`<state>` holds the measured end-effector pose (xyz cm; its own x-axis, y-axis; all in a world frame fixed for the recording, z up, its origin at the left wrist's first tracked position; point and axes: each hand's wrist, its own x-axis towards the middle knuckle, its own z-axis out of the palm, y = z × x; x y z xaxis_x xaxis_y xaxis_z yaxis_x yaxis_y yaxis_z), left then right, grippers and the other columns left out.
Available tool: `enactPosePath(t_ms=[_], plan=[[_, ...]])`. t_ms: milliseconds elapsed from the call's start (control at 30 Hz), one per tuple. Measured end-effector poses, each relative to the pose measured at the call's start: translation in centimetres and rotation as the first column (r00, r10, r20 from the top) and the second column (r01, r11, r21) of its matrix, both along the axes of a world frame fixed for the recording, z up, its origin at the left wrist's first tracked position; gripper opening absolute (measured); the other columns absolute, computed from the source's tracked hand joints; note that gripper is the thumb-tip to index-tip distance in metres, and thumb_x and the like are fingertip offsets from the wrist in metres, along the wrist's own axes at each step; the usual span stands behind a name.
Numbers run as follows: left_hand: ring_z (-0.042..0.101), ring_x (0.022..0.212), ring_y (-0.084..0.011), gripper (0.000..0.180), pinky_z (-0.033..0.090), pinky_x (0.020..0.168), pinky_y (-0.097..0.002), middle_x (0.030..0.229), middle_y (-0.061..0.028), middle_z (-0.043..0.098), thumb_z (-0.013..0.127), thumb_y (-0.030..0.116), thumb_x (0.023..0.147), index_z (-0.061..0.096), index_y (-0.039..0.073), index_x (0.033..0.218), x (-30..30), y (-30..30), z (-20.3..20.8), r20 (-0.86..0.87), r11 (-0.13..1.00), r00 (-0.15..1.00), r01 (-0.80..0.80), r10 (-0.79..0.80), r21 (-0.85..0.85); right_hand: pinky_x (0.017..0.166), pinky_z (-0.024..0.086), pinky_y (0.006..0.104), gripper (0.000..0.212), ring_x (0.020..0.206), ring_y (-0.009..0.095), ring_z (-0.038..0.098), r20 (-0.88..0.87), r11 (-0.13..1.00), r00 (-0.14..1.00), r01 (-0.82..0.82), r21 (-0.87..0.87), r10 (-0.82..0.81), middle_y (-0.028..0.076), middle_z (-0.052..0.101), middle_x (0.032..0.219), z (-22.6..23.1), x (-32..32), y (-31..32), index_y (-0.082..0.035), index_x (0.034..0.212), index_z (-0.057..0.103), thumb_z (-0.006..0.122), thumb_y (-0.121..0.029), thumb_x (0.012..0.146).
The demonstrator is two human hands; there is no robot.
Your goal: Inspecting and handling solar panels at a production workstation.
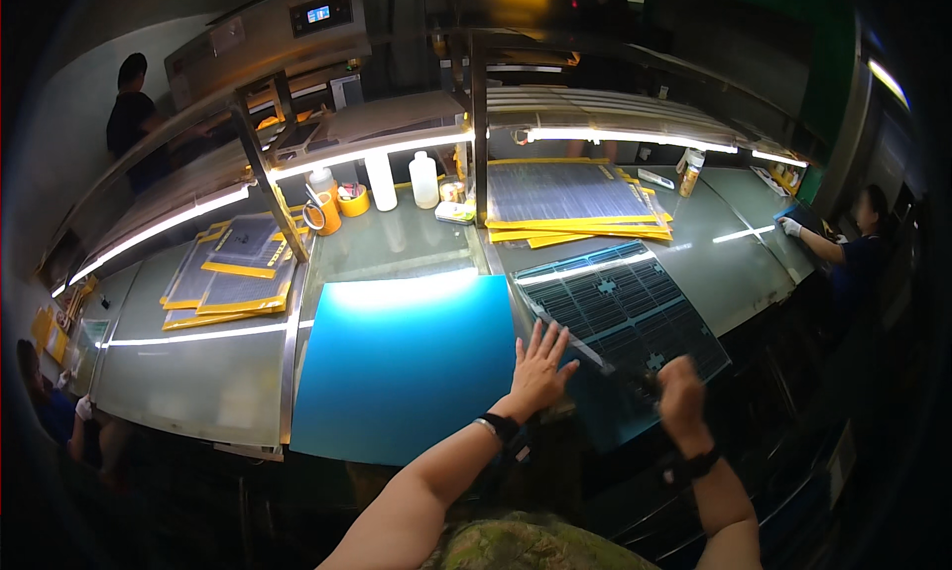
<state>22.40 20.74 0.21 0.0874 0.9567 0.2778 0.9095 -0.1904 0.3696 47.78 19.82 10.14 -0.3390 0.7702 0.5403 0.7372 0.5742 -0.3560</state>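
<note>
On the big table (pixel 198 392), a plain blue sheet (pixel 407 372) lies left of a dark lined sheet (pixel 650 307). The left hand (pixel 538 370) spreads its fingers between them. The right hand (pixel 682 397) curls over the dark sheet's near part; I can't tell if it grips anything.

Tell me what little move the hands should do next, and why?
Perhaps the left hand could gently steady the dark patterned panel: it is spread open near the panel's edge, while the right hand looks blurred over the panel's near end.
</note>
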Motion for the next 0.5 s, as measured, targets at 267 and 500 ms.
enactPosePath(t_ms=[267, 500], plan=[[0.025, 0.136, -0.0281, 0.072, 0.021, 0.108, -0.0519, 0.143, -0.0134, 0.033, 0.056, 0.054, 0.081, 0.040, 0.009, 0.136, 1.3, -2.0, 1.2, -0.119, 0.959, 0.953, 0.266, -0.277, -0.097, 0.046, 0.047, 0.0307, 0.016, 0.050, 0.022, 0.062, -0.247, 0.993, 0.963, 0.099, -0.062, -0.112, 0.011, 0.056, 0.065, 7.1, 2.4, 9.8, 0.000, 0.081, 0.053, 0.048, -0.011, 0.092], [0.018, 0.139, -0.0268, 0.085, 0.011, 0.109, -0.0551, 0.148, -0.0116, 0.025, 0.050, 0.063, 0.079, 0.030, 0.009, 0.141, 3.0, -0.6, 0.5, -0.175, 0.982, 0.967, 0.170, -0.183, -0.085, 0.064, 0.049, 0.0330, 0.007, 0.069, 0.025, 0.061, 0.023, 0.837, 0.996, -0.084, 0.541, 0.086, 0.013, 0.060, 0.078, 17.8, -1.1, 2.1, 0.001, 0.087, 0.054, 0.048, 0.000, 0.090]])
